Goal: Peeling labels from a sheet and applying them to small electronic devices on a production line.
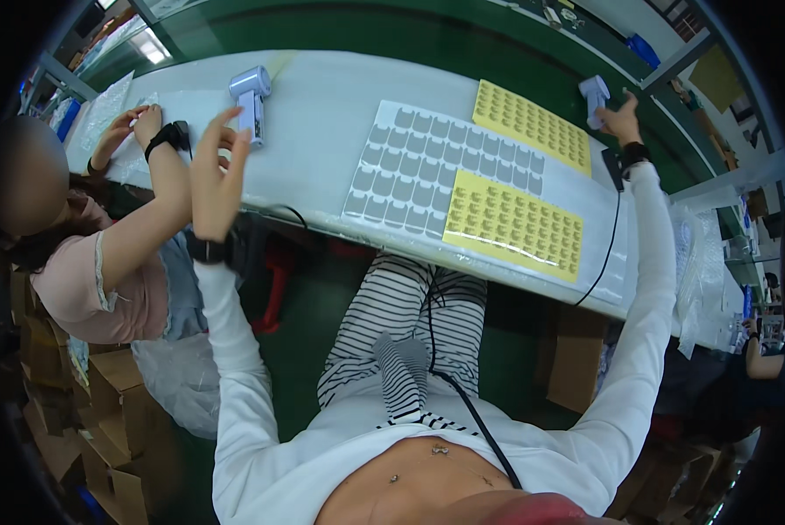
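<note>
My left hand [216, 179] is raised over the left part of the table, its fingers apart and nothing in them. Its fingertips overlap the edge of a lavender handheld device [251, 109] with a round barrel head and a straight handle; contact is unclear. At the far right, my right hand [620, 120] has its thumb and fingers at the handle of a similar lavender device [594, 96]. Between my hands lie a sheet of grey stickers [410, 166] and two yellow sticker sheets, one farther back [532, 122] and one overlapping the grey sheet's front right [513, 223].
The white table [340, 96] borders a green surface [348, 31] at the back. A co-worker [112, 254] sits close on my left, hands over clear plastic wrap [112, 109]. A black cable [611, 249] hangs by my right arm. Bubble wrap [697, 262] lies right; cardboard boxes [117, 420] stand lower left.
</note>
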Motion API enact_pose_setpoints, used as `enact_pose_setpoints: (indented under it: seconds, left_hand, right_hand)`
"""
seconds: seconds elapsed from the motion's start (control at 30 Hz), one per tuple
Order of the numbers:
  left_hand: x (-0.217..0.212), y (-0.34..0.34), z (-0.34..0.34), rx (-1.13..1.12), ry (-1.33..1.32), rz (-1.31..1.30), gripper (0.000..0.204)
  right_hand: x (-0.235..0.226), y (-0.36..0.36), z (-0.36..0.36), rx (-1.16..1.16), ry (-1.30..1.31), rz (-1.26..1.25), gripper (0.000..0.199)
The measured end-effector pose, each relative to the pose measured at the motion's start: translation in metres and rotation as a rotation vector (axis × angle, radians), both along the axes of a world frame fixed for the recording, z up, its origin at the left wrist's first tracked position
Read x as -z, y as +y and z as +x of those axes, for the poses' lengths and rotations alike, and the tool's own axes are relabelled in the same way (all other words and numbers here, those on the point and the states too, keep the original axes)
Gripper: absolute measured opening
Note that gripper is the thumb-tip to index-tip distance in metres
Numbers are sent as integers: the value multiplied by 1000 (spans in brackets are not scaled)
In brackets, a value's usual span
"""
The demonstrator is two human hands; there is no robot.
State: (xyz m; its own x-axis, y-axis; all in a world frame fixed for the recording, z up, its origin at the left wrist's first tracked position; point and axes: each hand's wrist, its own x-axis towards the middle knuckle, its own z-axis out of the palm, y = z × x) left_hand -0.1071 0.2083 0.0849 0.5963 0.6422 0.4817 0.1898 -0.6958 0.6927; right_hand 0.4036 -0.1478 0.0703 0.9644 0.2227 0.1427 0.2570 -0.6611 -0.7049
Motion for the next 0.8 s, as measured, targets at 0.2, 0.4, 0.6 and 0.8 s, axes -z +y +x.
enact_pose_setpoints:
  seconds: [0.2,0.4,0.6,0.8]
  left_hand:
    - [5,-122,9,611,-144,-659,38]
    - [38,-196,74,740,-431,-1033,53]
    - [42,-175,59,578,-483,-1117,27]
    - [52,-156,90,661,-203,-881,36]
  right_hand:
    - [-44,-13,-132,-370,352,575,79]
    - [-27,15,-315,-643,581,627,73]
    - [-17,34,-314,-633,471,462,50]
    - [3,53,-242,-786,235,6,19]
